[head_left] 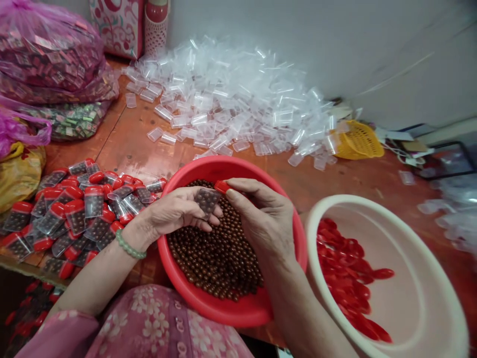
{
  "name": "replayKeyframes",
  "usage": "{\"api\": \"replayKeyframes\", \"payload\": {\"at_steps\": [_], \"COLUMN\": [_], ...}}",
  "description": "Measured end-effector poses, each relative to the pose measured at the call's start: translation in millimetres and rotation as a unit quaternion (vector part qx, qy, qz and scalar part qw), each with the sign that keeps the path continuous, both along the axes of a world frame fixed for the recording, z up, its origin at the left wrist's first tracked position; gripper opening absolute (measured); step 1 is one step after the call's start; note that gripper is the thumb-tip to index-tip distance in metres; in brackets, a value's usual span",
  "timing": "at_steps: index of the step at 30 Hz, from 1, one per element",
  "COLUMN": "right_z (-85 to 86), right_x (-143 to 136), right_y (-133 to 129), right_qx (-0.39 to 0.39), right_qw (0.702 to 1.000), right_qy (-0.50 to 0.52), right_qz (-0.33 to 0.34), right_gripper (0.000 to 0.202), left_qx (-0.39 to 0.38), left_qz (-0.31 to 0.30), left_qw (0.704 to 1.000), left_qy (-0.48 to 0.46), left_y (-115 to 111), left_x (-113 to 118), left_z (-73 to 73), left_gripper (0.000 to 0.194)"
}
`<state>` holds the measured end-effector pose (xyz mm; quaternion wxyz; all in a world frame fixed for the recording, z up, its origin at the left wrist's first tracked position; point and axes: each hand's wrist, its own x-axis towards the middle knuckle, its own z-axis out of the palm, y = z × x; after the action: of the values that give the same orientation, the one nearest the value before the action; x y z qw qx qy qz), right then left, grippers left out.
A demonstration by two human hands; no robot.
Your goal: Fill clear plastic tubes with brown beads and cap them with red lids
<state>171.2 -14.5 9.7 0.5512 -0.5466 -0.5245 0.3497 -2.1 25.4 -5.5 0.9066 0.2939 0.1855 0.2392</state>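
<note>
Over a red basin [238,318] of small brown balls [216,253], my left hand [179,209] holds a clear plastic case [207,201] filled with such balls. A green bead bracelet [128,246] circles that wrist. My right hand [261,214] pinches a red cap [222,187] between thumb and fingers, close to the case's upper end. Whether cap and case touch, I cannot tell. Left of the basin lies a pile of filled, red-capped cases [93,201]. On the right, a white basin [402,238] holds loose red caps [346,278].
A large heap of clear cases [238,104] covers the table's back [122,129]. Tied purple bags [52,54] stand at back left, near a patterned bag [117,25]. A yellow basket [359,141] sits at right. More clear pieces [458,204] lie at the far right.
</note>
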Motion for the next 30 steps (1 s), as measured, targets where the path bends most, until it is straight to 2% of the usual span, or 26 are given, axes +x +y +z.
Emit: {"api": "replayKeyframes", "payload": {"at_steps": [5,14,19,30], "right_z": [4.2,4.8,4.8,-8.4], "right_x": [-5,-13,-15,-6], "right_y": [7,8,7,6], "right_qx": [-0.013,-0.034,-0.046,-0.075], "right_qw": [1.000,0.999,0.999,0.994], "right_qy": [-0.005,-0.001,0.010,0.071], "right_qz": [0.008,0.018,0.021,0.033], "right_gripper": [0.011,0.008,0.008,0.012], "left_qx": [-0.013,-0.008,-0.014,-0.005], "left_qz": [-0.020,-0.015,-0.016,0.004], "left_qw": [0.999,1.000,1.000,1.000], "left_qy": [-0.037,-0.014,-0.018,0.007], "left_y": [4,2,1,0], "left_x": [-1,-2,-2,0], "left_z": [-4.3,-0.6,-1.7,-2.2], "left_gripper": [0.035,0.024,0.026,0.033]}}
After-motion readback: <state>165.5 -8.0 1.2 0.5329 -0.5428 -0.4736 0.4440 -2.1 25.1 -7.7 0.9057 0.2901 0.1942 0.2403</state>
